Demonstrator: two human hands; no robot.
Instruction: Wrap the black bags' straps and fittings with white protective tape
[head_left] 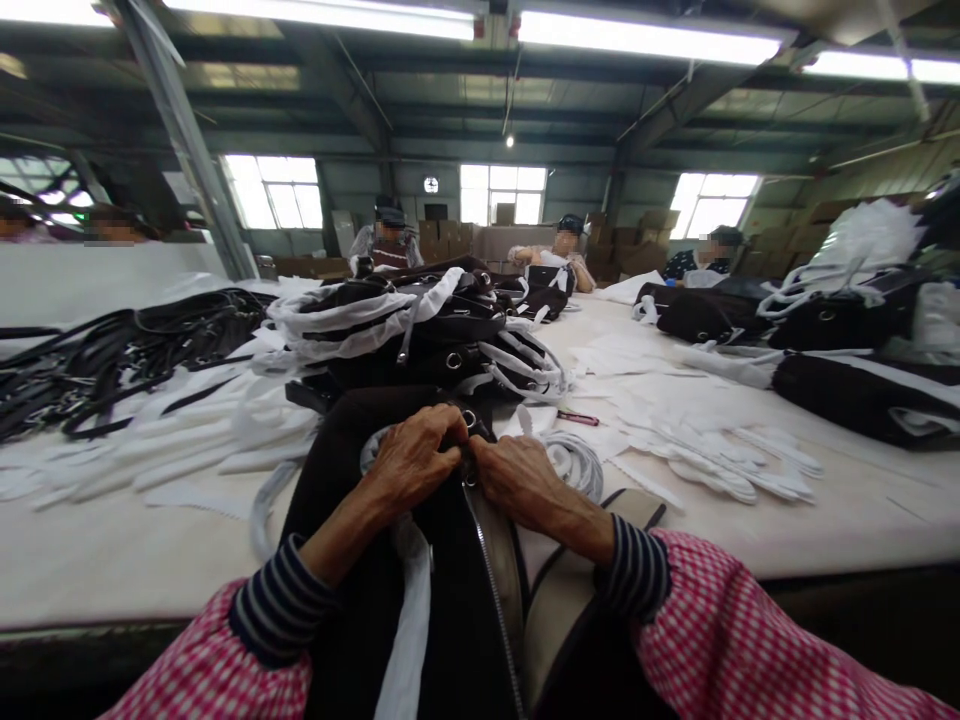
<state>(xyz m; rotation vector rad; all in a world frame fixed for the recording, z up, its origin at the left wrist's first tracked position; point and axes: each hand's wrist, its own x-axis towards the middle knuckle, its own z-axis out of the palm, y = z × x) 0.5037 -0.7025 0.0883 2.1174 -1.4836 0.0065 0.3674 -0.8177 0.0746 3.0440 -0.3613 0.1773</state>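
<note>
A black bag with a tan lining lies before me, reaching over the table's front edge. Its silver zipper runs down toward me, opened along the tan side. My left hand is closed at the bag's upper edge, beside a metal ring. Close against it, my right hand pinches at the top end of the zipper. What lies between the fingertips is too small and covered to make out. A strap wrapped in white paper hangs down the bag's front.
Stacked black bags with white-wrapped handles stand just beyond my hands. Black straps are heaped at left. White gloves, a pink cutter and more black bags lie right. Several people sit across the table.
</note>
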